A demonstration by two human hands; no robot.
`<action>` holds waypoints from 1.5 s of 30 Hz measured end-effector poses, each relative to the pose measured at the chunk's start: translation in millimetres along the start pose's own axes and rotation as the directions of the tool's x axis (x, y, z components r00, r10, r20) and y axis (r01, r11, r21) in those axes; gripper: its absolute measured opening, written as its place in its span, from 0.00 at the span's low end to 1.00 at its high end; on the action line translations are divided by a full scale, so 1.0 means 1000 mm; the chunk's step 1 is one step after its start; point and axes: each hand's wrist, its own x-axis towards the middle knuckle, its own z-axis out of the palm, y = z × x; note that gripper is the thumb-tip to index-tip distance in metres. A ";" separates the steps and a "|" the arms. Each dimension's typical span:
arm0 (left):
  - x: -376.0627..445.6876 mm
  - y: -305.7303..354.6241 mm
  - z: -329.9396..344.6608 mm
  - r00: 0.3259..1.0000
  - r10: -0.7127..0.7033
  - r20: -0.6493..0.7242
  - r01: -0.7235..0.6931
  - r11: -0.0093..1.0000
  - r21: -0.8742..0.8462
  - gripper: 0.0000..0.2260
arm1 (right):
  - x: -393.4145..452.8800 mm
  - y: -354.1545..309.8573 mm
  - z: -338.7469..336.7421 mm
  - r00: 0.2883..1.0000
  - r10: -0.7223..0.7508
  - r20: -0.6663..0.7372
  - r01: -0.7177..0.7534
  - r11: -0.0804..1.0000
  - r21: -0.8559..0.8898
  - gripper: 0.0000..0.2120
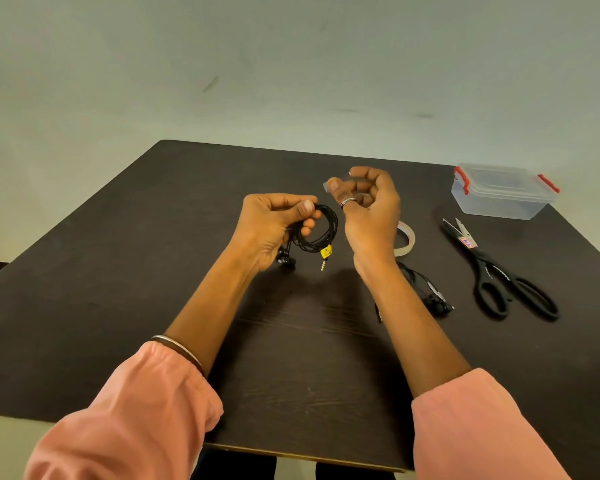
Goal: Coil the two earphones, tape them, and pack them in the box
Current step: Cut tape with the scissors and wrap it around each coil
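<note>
At the far right corner of the dark wooden table (118,271), a clear plastic box with red latches (503,192) sits lidded; its contents cannot be made out. Her left hand (274,226) pinches a coiled black earphone (317,230) between thumb and fingers. Her right hand (368,202) pinches a clear tape strip (327,186). The second black earphone (426,289) lies by the tape roll (405,239) and black scissors (499,271).

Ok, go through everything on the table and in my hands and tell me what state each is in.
Left hand: grips coiled earphone.
Right hand: pinches clear tape strip.
Second earphone: on the table, untouched.
Tape roll: lying flat.
Scissors: slightly open.
Box: lid on.
</note>
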 end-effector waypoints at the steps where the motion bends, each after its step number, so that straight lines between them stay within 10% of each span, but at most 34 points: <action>1: 0.000 -0.001 0.000 1.000 -0.007 0.015 0.007 1.000 0.006 0.05 | 0.000 0.001 0.000 0.999 -0.043 0.010 0.043 0.999 -0.003 0.14; 17: 0.001 0.002 -0.002 1.000 -0.026 -0.005 0.025 0.998 -0.053 0.15 | 0.001 0.008 -0.007 0.865 -0.355 0.354 0.449 0.863 -0.232 0.23; 30: 0.004 -0.002 -0.007 0.997 -0.023 -0.079 0.013 0.992 -0.126 0.13 | 0.010 0.001 -0.019 0.653 -0.401 0.643 0.699 0.646 -0.306 0.48; 38: 0.005 -0.001 -0.011 0.999 0.036 -0.032 -0.035 0.999 0.021 0.16 | 0.009 -0.003 -0.025 0.812 -0.286 0.508 0.386 0.917 -0.101 0.35; 45: 0.003 -0.003 -0.011 0.990 0.138 -0.006 -0.135 0.976 0.170 0.12 | 0.005 -0.003 -0.020 0.832 -0.258 0.490 0.358 0.926 -0.120 0.40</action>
